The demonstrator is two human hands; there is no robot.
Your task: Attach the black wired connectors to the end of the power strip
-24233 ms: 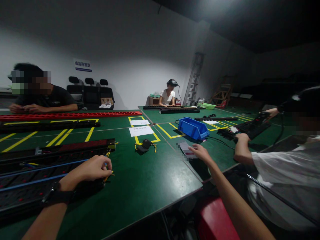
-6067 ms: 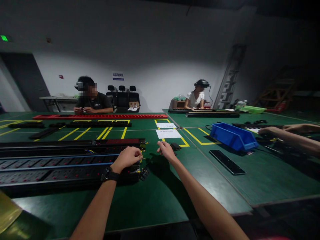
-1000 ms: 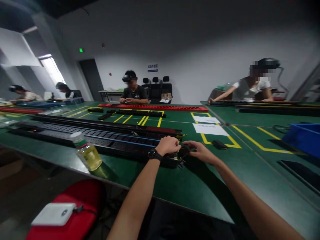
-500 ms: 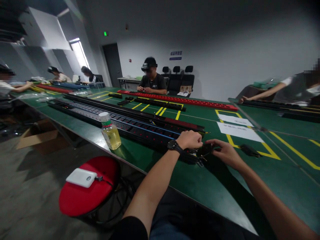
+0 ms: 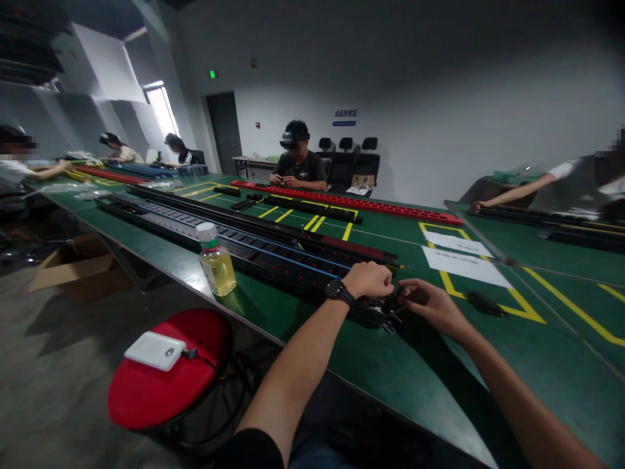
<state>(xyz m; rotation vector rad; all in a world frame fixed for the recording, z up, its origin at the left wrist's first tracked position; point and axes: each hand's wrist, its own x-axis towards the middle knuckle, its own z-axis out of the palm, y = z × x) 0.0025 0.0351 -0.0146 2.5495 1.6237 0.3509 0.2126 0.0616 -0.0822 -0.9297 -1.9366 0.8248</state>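
My left hand [image 5: 370, 280], with a black watch on the wrist, is closed at the near right end of a long black rail assembly [image 5: 288, 266] bearing red dots and a blue strip. Its fingertips are hidden, so what they grip does not show. Just to the right, my right hand [image 5: 432, 305] pinches a small black part [image 5: 392, 303] against that end of the assembly. Thin wires and a small metal piece [image 5: 388, 326] stick out below it. The part's exact shape is too dark to make out.
A bottle of yellow liquid [image 5: 217, 264] stands at the green table's near edge. Right of my hands lie a black piece [image 5: 484, 303] and white paper sheets [image 5: 463, 266]. Beyond are a red rail [image 5: 342, 200] and a seated person [image 5: 300, 163]. A red stool [image 5: 161, 397] holds a white device.
My right hand has moved slightly left with the small black part, closer to the assembly's end and my left hand. The left hand has stayed at that end. The view has shifted slightly.
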